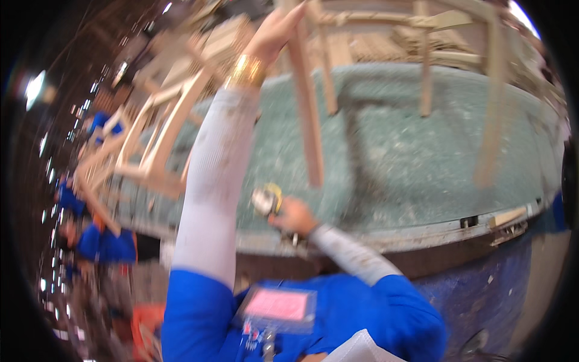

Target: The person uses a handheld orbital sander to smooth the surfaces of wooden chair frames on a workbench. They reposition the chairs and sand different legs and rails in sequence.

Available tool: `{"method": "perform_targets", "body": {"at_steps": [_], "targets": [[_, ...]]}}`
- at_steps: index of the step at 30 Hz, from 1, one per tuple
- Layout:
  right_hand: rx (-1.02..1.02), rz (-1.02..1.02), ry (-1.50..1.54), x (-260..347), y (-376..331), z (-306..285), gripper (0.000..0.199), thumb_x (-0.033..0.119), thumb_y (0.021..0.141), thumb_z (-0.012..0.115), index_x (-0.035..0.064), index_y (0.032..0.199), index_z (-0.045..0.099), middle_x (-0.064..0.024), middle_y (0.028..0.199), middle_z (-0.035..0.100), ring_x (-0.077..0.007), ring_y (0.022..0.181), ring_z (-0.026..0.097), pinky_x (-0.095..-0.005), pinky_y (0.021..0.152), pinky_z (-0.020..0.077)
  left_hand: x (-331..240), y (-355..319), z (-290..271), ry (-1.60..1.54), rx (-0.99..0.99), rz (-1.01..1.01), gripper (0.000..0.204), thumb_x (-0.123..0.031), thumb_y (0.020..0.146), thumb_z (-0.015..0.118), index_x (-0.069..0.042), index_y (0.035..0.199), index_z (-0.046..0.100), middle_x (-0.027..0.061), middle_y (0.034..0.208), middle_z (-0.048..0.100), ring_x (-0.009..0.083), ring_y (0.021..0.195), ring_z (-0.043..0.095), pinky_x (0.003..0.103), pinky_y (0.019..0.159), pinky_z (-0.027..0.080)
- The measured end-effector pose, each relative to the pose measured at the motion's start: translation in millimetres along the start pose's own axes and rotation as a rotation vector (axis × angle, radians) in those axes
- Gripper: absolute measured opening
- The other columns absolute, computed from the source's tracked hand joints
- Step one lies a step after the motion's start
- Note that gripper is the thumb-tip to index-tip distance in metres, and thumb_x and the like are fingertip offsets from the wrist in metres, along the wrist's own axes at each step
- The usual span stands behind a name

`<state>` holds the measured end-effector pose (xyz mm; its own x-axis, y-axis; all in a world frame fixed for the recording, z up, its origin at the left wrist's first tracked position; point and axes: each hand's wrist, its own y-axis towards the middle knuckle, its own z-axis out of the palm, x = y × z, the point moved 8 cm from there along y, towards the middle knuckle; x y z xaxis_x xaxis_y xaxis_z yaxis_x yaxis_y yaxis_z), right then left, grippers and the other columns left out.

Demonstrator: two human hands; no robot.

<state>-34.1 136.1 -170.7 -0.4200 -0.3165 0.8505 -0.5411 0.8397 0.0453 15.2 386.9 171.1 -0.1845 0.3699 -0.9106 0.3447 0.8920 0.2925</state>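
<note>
A pale wooden chair frame (307, 114) stands on its legs on the green-topped table (398, 145). At the picture's top edge my left hand (274, 33) grips the upper part of its near left leg; the fingertips are partly cut off. Closer to my body, my right hand (294, 217) is closed around a small round white-and-yellow object (265, 200). Motion blur hides what kind of object it is. It is held just above the tabletop near the front edge, to the left of the chair frame's near left leg.
More wooden chair frames (158, 142) stand at the left. Stacks of wooden parts (386, 47) lie beyond the table. A short wood piece (508, 216) rests on the front rail at the right. People in blue (107, 242) are at the far left.
</note>
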Motion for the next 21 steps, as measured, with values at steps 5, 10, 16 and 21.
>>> {"method": "perform_targets", "body": {"at_steps": [5,10,16,21], "targets": [[-0.032,0.205,-0.578,5,74,89,0.077,0.04,0.077,0.067,0.0283,0.143,0.03,-0.0322,0.138,0.03,-0.0444,0.1,0.055,-0.0528,0.071,0.0505,-12,-6,25,-0.119,-0.071,0.071,0.036,-0.039,0.092,0.059,-0.007,0.106,0.05,0.0024,0.08,0.056,0.0129,0.073,0.06,0.029,0.065,0.052],[-0.176,0.21,-0.568,-22,100,54,0.05,0.021,0.086,0.054,0.03,0.134,0.042,-0.0232,0.115,0.044,-0.0391,0.087,0.059,-0.0487,0.063,0.0515,-28,1,55,-0.146,0.02,0.128,0.037,-0.04,0.09,0.061,-0.007,0.101,0.049,0.003,0.079,0.056,0.0131,0.072,0.06,0.028,0.064,0.051],[-0.158,0.154,-0.133,-47,-47,-21,0.061,0.017,0.072,0.064,0.025,0.13,0.048,-0.0223,0.112,0.052,-0.0381,0.092,0.059,-0.0455,0.079,0.0503,1,0,24,-0.212,-0.198,0.171,0.036,-0.039,0.089,0.062,-0.007,0.098,0.048,0.001,0.074,0.053,0.0107,0.063,0.055,0.025,0.057,0.048],[-0.669,0.36,-0.145,-2,-240,-217,0.067,0.011,0.062,0.077,0.0173,0.124,0.055,-0.0142,0.115,0.056,-0.0321,0.11,0.052,-0.039,0.096,0.0426,-11,-6,42,-0.139,-0.312,0.218,0.037,-0.033,0.091,0.061,-0.001,0.104,0.049,0.0021,0.077,0.054,0.0088,0.063,0.053,0.024,0.054,0.047]]}}
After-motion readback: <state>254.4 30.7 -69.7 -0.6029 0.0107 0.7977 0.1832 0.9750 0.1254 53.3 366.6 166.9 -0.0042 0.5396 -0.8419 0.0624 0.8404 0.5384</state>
